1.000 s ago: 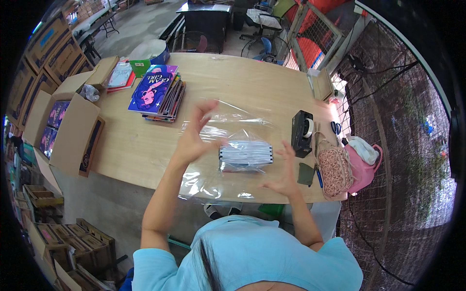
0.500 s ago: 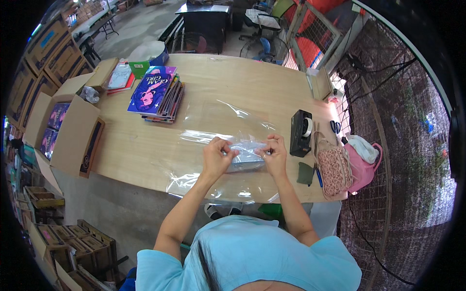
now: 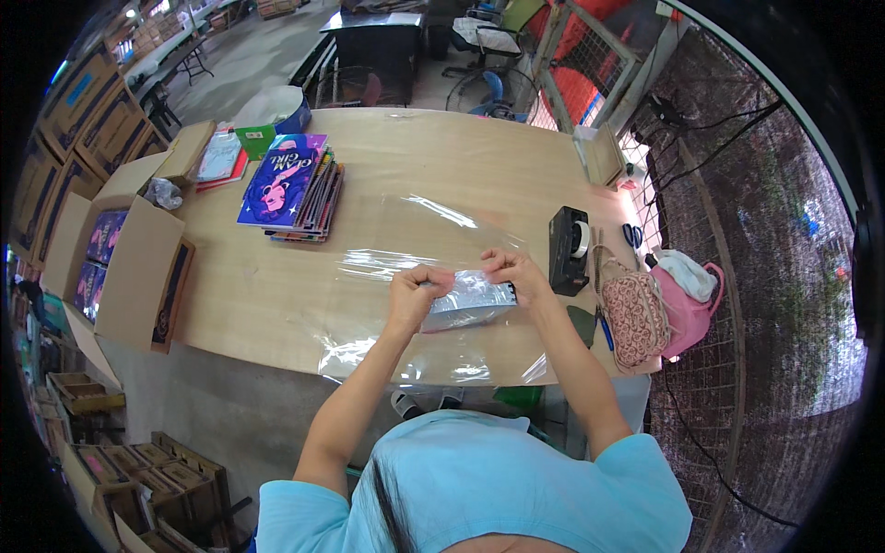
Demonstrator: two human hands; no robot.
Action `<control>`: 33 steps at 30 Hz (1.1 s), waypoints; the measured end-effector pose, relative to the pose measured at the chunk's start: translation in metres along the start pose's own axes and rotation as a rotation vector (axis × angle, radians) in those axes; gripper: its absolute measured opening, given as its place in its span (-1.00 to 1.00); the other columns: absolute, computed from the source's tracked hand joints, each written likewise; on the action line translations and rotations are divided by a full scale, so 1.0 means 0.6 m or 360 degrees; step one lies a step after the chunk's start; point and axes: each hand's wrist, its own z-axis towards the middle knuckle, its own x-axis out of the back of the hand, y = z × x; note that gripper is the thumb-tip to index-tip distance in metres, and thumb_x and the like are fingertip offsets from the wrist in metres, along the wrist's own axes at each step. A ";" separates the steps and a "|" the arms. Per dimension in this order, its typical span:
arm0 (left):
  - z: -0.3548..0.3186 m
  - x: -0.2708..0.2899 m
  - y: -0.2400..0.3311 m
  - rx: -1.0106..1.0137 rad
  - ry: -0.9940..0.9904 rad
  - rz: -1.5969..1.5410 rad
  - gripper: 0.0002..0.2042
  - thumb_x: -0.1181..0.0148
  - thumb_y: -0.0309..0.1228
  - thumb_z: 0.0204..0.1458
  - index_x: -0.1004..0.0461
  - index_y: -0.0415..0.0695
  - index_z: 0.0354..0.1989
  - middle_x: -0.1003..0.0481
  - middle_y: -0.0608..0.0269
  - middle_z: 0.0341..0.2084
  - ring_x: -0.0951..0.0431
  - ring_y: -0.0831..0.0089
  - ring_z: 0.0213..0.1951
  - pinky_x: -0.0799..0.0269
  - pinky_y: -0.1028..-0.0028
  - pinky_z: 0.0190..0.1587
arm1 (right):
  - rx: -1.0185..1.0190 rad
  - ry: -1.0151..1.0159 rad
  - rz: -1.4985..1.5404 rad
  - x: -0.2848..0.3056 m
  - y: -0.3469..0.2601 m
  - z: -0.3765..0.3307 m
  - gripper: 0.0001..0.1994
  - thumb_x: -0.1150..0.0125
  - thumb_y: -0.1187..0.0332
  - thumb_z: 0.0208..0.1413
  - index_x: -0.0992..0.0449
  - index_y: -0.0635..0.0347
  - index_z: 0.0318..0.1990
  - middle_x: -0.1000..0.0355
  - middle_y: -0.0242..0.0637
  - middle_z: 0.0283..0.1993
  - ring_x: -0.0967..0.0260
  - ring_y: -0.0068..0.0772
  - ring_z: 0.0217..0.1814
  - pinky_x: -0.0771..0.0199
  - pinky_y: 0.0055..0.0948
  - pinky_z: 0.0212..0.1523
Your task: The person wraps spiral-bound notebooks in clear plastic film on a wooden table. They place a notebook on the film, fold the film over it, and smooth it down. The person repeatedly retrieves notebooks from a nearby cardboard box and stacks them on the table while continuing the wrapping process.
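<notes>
A pale blue-grey block-shaped bundle (image 3: 466,316) lies near the table's front edge, wrapped in clear plastic film (image 3: 364,267); what it is made of is hard to make out. Dark marks show along its right end. My left hand (image 3: 419,291) pinches the film at the bundle's left upper corner. At the right upper corner, my right hand (image 3: 516,276) has its fingers curled, also gripping film. The loose sheet spreads out flat around the bundle and reaches over the front edge. A black tape dispenser (image 3: 569,249) stands to the right of my right hand.
A stack of purple-covered books (image 3: 288,189) is at the back left, beside an open carton (image 3: 138,267) holding more. To the right lie scissors (image 3: 631,235), a patterned pouch (image 3: 636,318), a pink bag (image 3: 687,309) and a blue pen (image 3: 606,334). Wire mesh borders that side.
My right hand has shifted slightly up, uncovering more of the bundle's top and right end. My left hand stays at the left corner, its fingers more folded over. The view has tilted a little.
</notes>
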 end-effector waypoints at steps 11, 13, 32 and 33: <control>0.000 0.005 -0.042 -0.0384 0.0062 -0.0047 -0.83 -0.08 -0.84 -0.37 -0.48 -0.30 -0.68 -0.54 0.11 -0.56 -0.54 0.42 -0.42 -0.47 0.49 -0.30 | 0.1370 0.0543 -0.1623 -0.162 -0.008 -0.119 -0.88 -0.32 0.53 -0.15 -0.64 0.07 -0.41 -0.50 -0.41 -0.37 -0.42 -0.39 -0.11 0.21 0.02 0.37; 0.001 -0.002 -0.043 -0.0438 0.0152 -0.0059 -0.83 -0.09 -0.84 -0.37 -0.48 -0.29 -0.68 -0.54 0.12 -0.56 -0.54 0.41 -0.41 -0.46 0.48 -0.30 | 0.1337 0.0615 -0.1405 -0.167 0.009 -0.122 -0.90 -0.31 0.54 -0.14 -0.63 0.07 -0.45 -0.50 -0.44 -0.42 -0.45 -0.45 -0.21 0.23 0.02 0.38; 0.059 0.016 0.089 -0.0525 -0.1243 0.1741 -0.24 -0.44 -0.19 -0.37 -0.33 -0.11 0.13 -0.41 -0.03 -0.21 -0.49 0.03 -0.22 -0.44 0.23 -0.14 | 0.1856 0.0622 -0.2469 -0.078 0.067 -0.149 -0.72 -0.15 0.39 0.01 -0.57 0.03 -0.08 -0.36 -0.34 0.06 -0.32 -0.38 0.13 0.05 0.03 0.30; 0.041 0.014 0.085 -0.0527 -0.1141 0.1791 -0.27 -0.42 -0.19 -0.35 -0.33 -0.11 0.12 -0.40 -0.02 -0.19 -0.50 0.02 -0.21 -0.45 0.22 -0.14 | 0.1855 0.0743 -0.2370 -0.065 0.061 -0.155 -0.72 -0.17 0.39 0.00 -0.57 0.07 -0.08 -0.35 -0.28 0.06 -0.32 -0.33 0.11 -0.06 0.00 0.26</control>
